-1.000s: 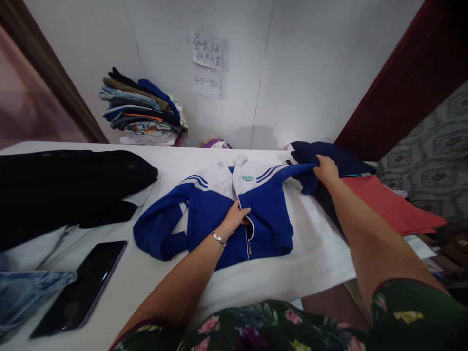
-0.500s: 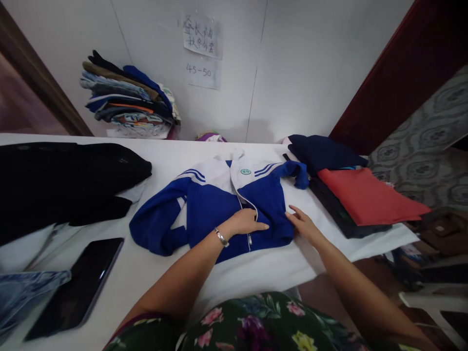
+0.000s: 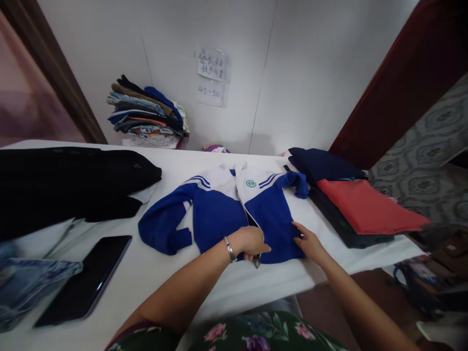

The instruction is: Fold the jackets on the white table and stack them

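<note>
A blue and white zip-up jacket (image 3: 219, 214) lies front up on the white table, its collar away from me and a round green badge on the chest. My left hand (image 3: 252, 242), with a metal bracelet at the wrist, is closed on the jacket's front edge near the bottom of the zip. Its fingertips are partly hidden under the hand. At the jacket's right side edge, my right hand (image 3: 307, 242) pinches the fabric near the hem between thumb and fingers. One sleeve is bent out to the left; the other curls near the folded clothes on the right.
Folded clothes, a navy one (image 3: 325, 163) and a red one (image 3: 369, 207), lie at the right edge. At left are a black garment (image 3: 73, 187), a dark phone (image 3: 87, 278) and denim (image 3: 32, 287). A clothes stack (image 3: 146, 114) stands behind the table by the wall.
My left hand has moved down toward the hem and closed on the front edge. My right hand's fingers have come together on the side edge. The jacket front lies flatter; the view has tilted up.
</note>
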Demonstrator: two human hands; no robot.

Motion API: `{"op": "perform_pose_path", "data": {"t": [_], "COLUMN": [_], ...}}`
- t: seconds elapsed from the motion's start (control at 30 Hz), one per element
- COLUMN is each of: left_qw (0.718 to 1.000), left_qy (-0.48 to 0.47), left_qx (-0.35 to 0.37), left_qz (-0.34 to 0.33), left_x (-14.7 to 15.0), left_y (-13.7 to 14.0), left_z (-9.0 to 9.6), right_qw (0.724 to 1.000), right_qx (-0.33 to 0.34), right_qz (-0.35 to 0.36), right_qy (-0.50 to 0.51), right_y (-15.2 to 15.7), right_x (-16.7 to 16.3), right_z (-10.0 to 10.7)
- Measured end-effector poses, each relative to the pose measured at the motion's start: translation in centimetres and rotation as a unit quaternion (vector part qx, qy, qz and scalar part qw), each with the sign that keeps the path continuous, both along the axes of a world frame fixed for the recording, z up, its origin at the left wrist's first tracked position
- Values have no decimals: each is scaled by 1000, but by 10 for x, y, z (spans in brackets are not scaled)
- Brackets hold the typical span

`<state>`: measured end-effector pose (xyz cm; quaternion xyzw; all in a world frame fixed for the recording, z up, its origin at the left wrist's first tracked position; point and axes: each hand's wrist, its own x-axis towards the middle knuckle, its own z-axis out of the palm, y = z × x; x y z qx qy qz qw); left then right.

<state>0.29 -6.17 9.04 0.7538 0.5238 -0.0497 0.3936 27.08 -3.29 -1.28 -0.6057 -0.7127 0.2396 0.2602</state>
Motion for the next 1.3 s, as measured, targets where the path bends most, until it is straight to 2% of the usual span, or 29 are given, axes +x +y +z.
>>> {"op": "perform_pose_path", "data": {"t": [0.07, 0.13, 0.23, 0.33, 0.43, 0.57, 0.73, 0.83, 1.0, 1.1, 1.2, 1.3], "left_qw": [996, 983, 970, 961, 946, 932, 947, 955, 964, 975, 985, 981], "left_qy": [41, 73, 89, 104, 122, 144, 142, 136, 123, 86, -5, -56], "left_qx": [73, 146, 194, 215, 245, 262, 221, 196, 170, 160, 150, 178], "left_qz": [41, 84, 114, 138, 176, 205, 186, 179, 162, 129, 84, 54], "left_x": [-1, -5, -14, -26, -43, -66, -81, -83, -76, -73, -73, -72], "left_y": [1, 4, 10, 19, 30, 42, 50, 53, 50, 36, 12, -15], "left_z": [1, 1, 1, 0, -6, -20, -31, -30, -26, -24, -25, -29], "right_qw": [999, 992, 981, 979, 969, 957, 952, 951, 953, 954, 959, 961], "right_qx": [9, 46, 111, 138, 116, 88, 17, 19, 19, 25, 39, 48], "right_qz": [-13, -10, 23, 113, 215, 278, 303, 306, 301, 296, 281, 268], "right_qy": [-52, -119, -160, -102, -34, 3, -41, -44, -31, -23, 5, 54], "right_y": [-4, -9, -14, -18, -18, -1, 31, 38, 38, 38, 38, 39], "right_x": [-1, -2, -10, -28, -56, -94, -116, -114, -111, -111, -111, -111], "right_z": [4, 12, 26, 40, 47, 38, 13, 5, 5, 5, 4, 4]}}
